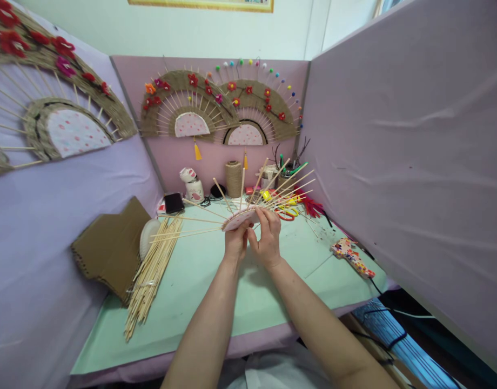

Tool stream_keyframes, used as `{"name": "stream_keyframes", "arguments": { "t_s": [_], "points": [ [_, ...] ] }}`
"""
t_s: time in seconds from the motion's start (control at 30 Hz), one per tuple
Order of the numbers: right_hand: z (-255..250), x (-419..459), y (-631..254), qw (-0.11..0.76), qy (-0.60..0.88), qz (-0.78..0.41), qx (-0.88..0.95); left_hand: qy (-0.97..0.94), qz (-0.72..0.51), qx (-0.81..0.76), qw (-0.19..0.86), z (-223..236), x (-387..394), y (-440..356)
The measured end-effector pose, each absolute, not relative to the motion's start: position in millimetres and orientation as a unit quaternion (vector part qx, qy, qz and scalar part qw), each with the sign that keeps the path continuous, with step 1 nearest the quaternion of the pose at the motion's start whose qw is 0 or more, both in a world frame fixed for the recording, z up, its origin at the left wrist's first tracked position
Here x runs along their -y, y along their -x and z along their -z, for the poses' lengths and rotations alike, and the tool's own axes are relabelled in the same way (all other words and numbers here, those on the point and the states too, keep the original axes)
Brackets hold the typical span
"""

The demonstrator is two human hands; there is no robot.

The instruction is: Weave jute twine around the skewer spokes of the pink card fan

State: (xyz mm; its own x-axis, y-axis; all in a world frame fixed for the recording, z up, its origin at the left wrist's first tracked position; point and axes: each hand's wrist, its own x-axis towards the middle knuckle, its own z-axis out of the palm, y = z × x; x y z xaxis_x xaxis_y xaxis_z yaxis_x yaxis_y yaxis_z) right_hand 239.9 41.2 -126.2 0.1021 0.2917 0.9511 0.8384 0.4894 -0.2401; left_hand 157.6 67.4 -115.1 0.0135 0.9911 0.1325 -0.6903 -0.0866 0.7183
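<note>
Above the middle of the table I hold a fan frame (239, 218): a pinkish-white half-round base with thin wooden sticks spreading from its curved edge. Under its lower left side, my left hand (235, 243) is closed round the base. My right hand (268, 235) pinches the base at its right side, fingers on top and thumb below near the left fingertips. The sticks fan out to the left, up and right, more densely on the right. Part of the base is hidden behind my fingers.
A bundle of wooden sticks (153, 275) and brown cardboard (114, 248) lie left. A patterned glue gun (353, 258) rests right, its cord over the edge. Twine (233, 179), scissors (287, 214) and red feathers (311, 204) are behind. Finished fans (192, 97) hang on the partition.
</note>
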Motion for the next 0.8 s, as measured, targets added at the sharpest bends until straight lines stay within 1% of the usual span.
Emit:
{"name": "stream_keyframes", "arguments": {
  "t_s": [0.7, 0.8],
  "points": [
    [126.6, -39.6, -239.1, 0.586, 0.474, 0.211, 0.623, -0.32, -0.654, -0.237, 0.642, 119.7, -68.0, -158.3],
    [128.4, -39.8, -239.6, 0.598, 0.474, 0.205, 0.613, -0.305, -0.661, -0.235, 0.644, 122.8, -71.5, -158.8]
  ]
}}
